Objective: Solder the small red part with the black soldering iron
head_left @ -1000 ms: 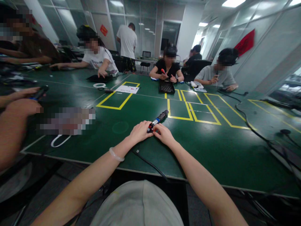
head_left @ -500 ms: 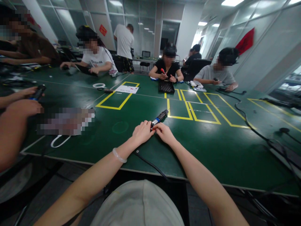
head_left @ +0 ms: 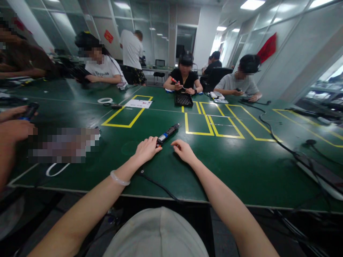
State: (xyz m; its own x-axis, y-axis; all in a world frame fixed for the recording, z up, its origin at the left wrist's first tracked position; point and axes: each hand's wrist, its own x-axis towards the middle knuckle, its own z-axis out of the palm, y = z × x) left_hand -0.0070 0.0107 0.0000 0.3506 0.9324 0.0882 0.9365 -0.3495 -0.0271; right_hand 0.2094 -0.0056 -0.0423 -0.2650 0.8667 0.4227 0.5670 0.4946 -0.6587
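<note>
A black electric screwdriver (head_left: 166, 135) with a silver and blue band lies at a slant on the green table, its narrow tip pointing away to the right. My left hand (head_left: 147, 149) is closed over its near end, where a bit of orange shows by the thumb. A pale bracelet (head_left: 119, 178) circles my left wrist. My right hand (head_left: 184, 151) rests on the table just right of the tool, apart from it. Its fingers are loosely curled with the thumb a little away, and I see nothing in them.
A black cable (head_left: 160, 187) runs off the table's near edge. Yellow tape outlines (head_left: 199, 134) mark the tabletop ahead. A co-worker's hand (head_left: 17, 125) grips a similar tool at left. Across the table, a person works over a black tray (head_left: 183, 100). More cables (head_left: 273, 132) lie at right.
My right hand has come off the screwdriver's near end and sits apart to its right. My left hand stays on the tool. The whole view has shifted slightly.
</note>
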